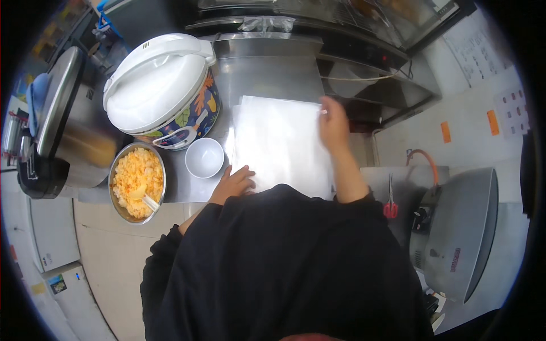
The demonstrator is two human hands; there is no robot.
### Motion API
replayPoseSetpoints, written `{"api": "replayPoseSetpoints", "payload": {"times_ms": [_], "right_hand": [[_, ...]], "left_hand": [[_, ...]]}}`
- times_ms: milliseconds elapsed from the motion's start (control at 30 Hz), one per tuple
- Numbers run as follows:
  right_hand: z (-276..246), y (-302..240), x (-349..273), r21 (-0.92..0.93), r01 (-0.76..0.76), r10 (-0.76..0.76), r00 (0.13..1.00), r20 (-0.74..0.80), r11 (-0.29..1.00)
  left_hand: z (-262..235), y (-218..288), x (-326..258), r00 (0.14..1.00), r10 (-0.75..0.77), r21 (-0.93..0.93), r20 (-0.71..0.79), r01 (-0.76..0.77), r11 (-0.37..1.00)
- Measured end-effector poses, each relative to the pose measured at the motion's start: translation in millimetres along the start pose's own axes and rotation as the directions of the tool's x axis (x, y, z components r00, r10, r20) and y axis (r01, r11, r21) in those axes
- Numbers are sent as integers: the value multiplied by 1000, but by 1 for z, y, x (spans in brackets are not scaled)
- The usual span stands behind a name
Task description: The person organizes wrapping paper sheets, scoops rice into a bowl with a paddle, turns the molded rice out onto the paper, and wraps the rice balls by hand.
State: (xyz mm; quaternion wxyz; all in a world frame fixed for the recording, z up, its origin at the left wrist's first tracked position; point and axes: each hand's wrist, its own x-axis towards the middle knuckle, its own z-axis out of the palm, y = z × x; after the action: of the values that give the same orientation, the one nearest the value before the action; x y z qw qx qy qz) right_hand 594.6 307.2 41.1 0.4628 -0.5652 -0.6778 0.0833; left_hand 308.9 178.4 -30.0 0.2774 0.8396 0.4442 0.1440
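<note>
A stack of white paper sheets [281, 142] lies on the steel counter in front of me; its edges do not quite line up. At the near left edge of the stack rests my left hand [236, 183], fingers stretched out and holding nothing. My right hand [334, 126] is at the far right edge, its fingers closed on the paper near the corner. Just left of the stack stands a small white bowl [205, 158]. Beyond that, a metal bowl [164, 190] holds orange-tinted rice [133, 176] with a pale paddle [145, 197] stuck in it.
A large white-lidded food warmer [162, 85] with leaf patterns stands at the far left of the steel counter [273, 65]. A steel pot-like appliance [85, 148] sits further left. To the right are red-handled scissors [391, 207] and a grey machine [455, 238] with a hose.
</note>
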Motion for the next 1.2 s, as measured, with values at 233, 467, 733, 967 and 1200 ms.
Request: {"api": "replayPoseSetpoints", "payload": {"times_ms": [233,467,733,967,1200], "right_hand": [[58,-37,-86,-88,387,-157,558,815,918],[62,-38,-114,-184,507,-127,517,846,842],[70,-58,-69,149,282,-306,668,678,948],[103,-155,-19,-16,139,-71,598,799,990],[173,-133,-25,-4,247,-69,287,955,969]], "left_hand": [[13,-34,-11,996,76,-60,40,-74,995],[-23,-8,-51,970,-159,-537,-184,36,843],[-115,22,-153,321,-133,-75,-938,187,980],[-119,-30,-197,-376,-310,-478,-873,539,693],[-82,8,-156,116,-569,-579,-814,-79,812]]}}
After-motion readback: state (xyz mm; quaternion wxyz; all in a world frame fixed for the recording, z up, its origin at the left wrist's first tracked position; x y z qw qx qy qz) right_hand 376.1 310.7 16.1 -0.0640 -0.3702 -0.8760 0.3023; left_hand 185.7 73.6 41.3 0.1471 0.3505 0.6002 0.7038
